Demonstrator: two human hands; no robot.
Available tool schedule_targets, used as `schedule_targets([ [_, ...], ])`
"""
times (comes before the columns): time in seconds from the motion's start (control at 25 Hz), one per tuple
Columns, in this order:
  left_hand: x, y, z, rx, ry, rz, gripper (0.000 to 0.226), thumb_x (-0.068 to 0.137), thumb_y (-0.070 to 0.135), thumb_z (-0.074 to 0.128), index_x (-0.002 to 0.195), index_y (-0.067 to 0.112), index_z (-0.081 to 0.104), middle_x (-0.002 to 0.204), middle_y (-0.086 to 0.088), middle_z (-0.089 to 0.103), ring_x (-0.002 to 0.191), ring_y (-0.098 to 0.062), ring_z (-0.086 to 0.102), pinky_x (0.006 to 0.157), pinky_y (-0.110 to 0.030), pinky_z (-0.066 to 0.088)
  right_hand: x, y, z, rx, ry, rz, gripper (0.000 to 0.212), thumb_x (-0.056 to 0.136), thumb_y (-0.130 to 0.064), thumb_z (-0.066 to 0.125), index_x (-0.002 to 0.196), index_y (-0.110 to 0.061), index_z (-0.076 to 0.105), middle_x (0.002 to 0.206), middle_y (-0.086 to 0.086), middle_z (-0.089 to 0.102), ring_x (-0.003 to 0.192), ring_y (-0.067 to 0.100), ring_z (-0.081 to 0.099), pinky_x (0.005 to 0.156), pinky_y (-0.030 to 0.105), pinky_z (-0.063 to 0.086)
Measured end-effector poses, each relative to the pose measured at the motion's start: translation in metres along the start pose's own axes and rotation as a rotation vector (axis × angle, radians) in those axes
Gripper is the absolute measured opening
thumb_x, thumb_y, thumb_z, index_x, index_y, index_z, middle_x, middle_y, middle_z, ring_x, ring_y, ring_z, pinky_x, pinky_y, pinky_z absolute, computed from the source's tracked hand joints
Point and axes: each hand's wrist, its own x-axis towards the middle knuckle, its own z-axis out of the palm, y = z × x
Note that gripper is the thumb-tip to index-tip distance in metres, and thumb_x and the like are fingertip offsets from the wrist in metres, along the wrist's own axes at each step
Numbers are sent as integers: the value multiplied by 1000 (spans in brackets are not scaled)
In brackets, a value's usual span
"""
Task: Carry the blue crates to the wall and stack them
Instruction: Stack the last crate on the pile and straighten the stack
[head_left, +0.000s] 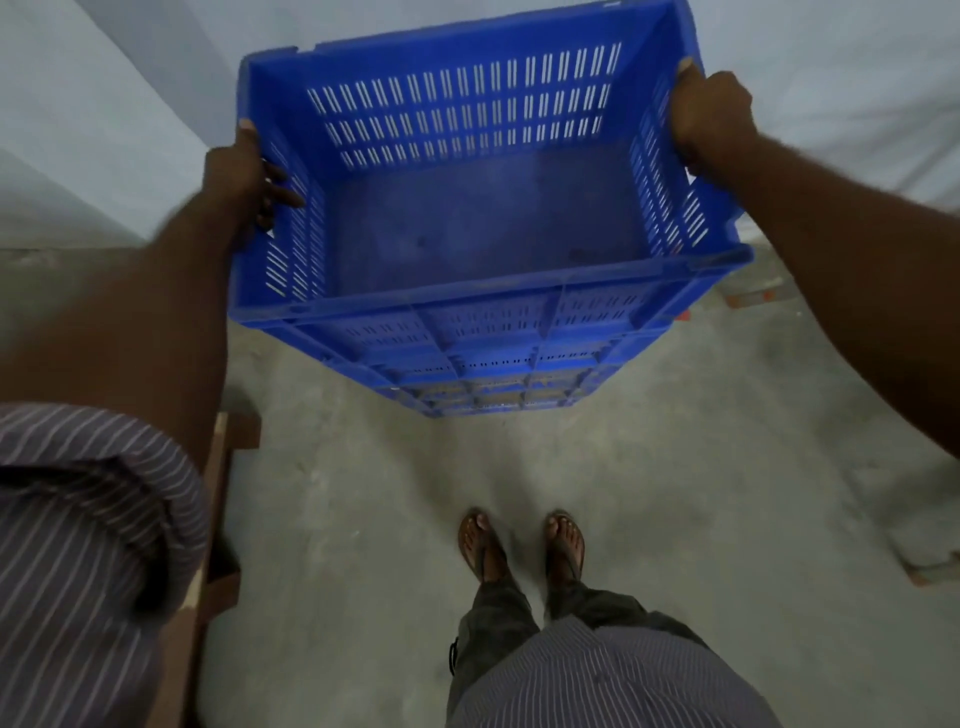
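Clasped at opposite rims by left hand (244, 176), fingers inside the slotted side, and right hand (711, 114), curled over the edge. Blue crate (467, 218), empty, held out in front, near the wall (857, 62). Judged light and stiff; best taken by both rims.

A large blue crate (483, 218) of plastic, open at the top and empty, is held level above a grey concrete floor. Its four walls are cut with rows of narrow upright slots; its floor is solid and scuffed. A thick rim runs round the top. The left hand (244, 176) and right hand (711, 114) grip the two side rims. Its far side is close to a pale wall (831, 78). Ribbed blue bands show below the near rim; whether they belong to another crate underneath is unclear.
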Motion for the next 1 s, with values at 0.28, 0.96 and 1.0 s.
schedule_targets([
  [0.28,-30,7,5,42,70,153,60,103,59,34,74,13,60,62,-4,68,30,-11,45,38,-20,36,-6,0,-2,-222,20,-87,61,109,-42,26,139,5,47,144,25,50,132,41,50,105,41,41],
  [0.96,-160,-63,26,869,315,705,58,98,58,26,107,18,68,105,-14,72,111,-35,63,122,-56,9,-177,33,22,-636,210,-413,54,100,-36,33,88,1,70,88,28,68,81,42,64,66,36,34],
  [1.0,-162,-65,26,864,305,712,57,99,57,27,100,17,69,98,-14,73,106,-36,65,122,-55,7,-180,38,24,-642,222,-411,53,100,-35,33,88,1,70,88,28,67,83,43,64,66,36,34],
])
